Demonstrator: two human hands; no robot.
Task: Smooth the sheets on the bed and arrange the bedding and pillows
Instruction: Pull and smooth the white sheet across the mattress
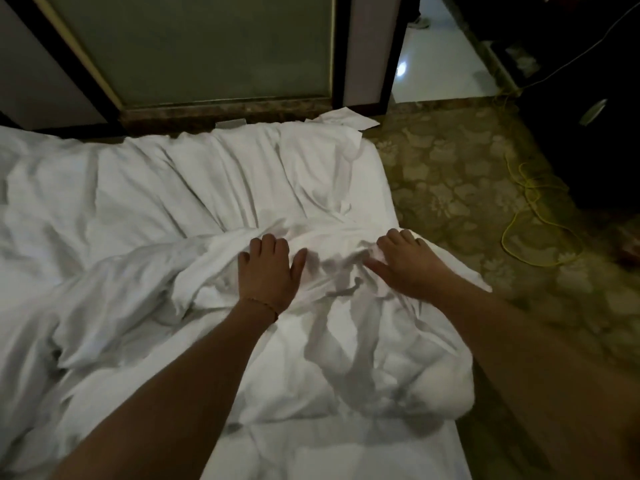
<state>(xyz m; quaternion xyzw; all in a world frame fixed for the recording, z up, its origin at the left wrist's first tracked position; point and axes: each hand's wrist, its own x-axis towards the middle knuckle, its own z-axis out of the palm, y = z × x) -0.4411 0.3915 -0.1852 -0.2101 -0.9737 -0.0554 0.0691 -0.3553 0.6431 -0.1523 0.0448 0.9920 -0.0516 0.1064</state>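
A crumpled white duvet (145, 209) covers the bed, bunched into thick folds toward the near right corner. My left hand (268, 270) lies on a raised fold in the middle, fingertips curled into the cloth. My right hand (403, 263) lies on the duvet near the bed's right edge, fingers bent and gathering a bit of the fabric. A flat white sheet (346, 452) shows at the bottom of the view. No pillow is in view.
A dark-framed glass panel (207, 46) stands just past the bed's far side. Patterned carpet (450, 174) runs along the right, with a yellow cable (530, 209) looped on it. Dark furniture (588, 98) stands at the far right. White tiled floor (436, 64) lies beyond.
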